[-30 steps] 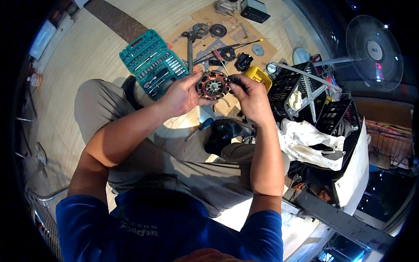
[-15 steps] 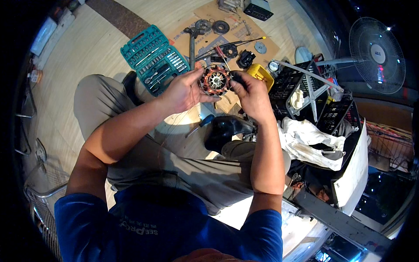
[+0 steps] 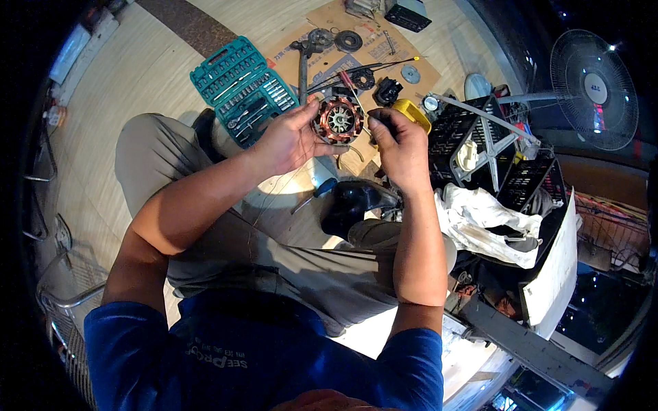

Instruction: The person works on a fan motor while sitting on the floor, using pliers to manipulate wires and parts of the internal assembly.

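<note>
My left hand (image 3: pixel 291 137) grips a round motor stator (image 3: pixel 339 104) with copper windings and a pale finned hub at its centre. My right hand (image 3: pixel 399 144) is curled just right of it, thumb against fingers; what they hold, if anything, is hidden. Behind the stator lie a red-handled screwdriver (image 3: pixel 345 80) and a yellow plastic part (image 3: pixel 419 114). A teal socket set case (image 3: pixel 236 89) lies open beyond my left hand. A blue-handled screwdriver (image 3: pixel 325 186) rests on the floor below the stator.
Metal and black parts lie on a cardboard sheet (image 3: pixel 421 58). To my right stand black crates (image 3: pixel 445 140), a fan (image 3: pixel 593 85) and a white cloth (image 3: pixel 480 212). My crossed legs (image 3: pixel 154 140) and a black shoe (image 3: pixel 346 209) surround the work; chrome chair tubing (image 3: pixel 68 301) is at left.
Both hands and the stator have moved slightly up, farther from my body. My right fingers now sit a little more apart from the stator's right side.
</note>
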`<state>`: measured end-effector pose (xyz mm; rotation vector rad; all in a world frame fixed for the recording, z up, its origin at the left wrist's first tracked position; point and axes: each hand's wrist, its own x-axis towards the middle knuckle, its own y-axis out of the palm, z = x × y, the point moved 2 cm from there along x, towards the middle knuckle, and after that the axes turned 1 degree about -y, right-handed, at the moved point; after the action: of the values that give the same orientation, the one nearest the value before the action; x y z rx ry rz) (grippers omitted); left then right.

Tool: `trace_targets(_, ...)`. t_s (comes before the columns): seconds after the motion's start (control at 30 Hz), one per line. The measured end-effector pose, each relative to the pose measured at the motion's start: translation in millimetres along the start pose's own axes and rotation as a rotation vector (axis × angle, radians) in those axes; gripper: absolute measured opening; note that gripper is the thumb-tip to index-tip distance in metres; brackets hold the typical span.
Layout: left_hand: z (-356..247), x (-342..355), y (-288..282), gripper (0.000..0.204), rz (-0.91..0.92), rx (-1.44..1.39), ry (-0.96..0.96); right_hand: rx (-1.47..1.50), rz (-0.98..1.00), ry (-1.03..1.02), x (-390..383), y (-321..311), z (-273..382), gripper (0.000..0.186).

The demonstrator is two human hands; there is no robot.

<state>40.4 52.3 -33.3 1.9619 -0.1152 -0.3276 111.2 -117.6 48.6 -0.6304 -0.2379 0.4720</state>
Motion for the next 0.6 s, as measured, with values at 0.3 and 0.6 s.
trace_targets(0.3, 2, 0, 1, 0.032, -0.026, -0.005, 0.010, 0.080, 0.097, 0.002, -8, 6, 5, 0.015)
trace_targets(0.6, 3, -1, 0, 0.033, -0.036, 0.075, 0.075, 0.062, 0.154, 0.095, -15, 24, 15, 0.015)
